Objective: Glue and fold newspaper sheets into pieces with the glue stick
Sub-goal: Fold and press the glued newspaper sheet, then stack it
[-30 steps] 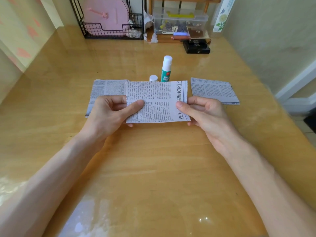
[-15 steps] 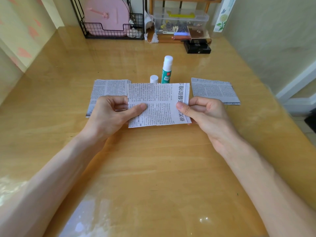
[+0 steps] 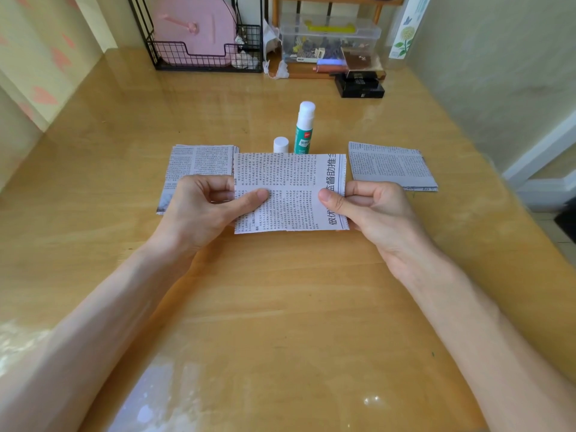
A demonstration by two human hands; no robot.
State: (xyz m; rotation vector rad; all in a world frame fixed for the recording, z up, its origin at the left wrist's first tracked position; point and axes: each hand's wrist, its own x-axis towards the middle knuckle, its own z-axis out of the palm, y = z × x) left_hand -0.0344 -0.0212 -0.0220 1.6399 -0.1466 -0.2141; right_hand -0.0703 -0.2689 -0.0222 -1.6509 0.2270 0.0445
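A folded newspaper piece [image 3: 293,191] is held flat above the wooden table [image 3: 280,307], in the middle of the view. My left hand [image 3: 202,210] pinches its left edge, thumb on top. My right hand [image 3: 371,207] pinches its right edge the same way. Just behind the piece stands the green and white glue stick [image 3: 304,129], upright, with its white cap [image 3: 280,145] standing beside it on the left. A stack of newspaper sheets [image 3: 199,163] lies to the left, partly under my left hand. Another folded newspaper piece [image 3: 389,165] lies to the right.
At the table's far edge stand a black wire rack [image 3: 202,54] with a pink object, a clear plastic box [image 3: 327,39] on a wooden shelf, and a small black box [image 3: 360,85]. A wall runs along the right side.
Both hands have kept their hold on the piece; it has shifted very slightly, hardly at all.
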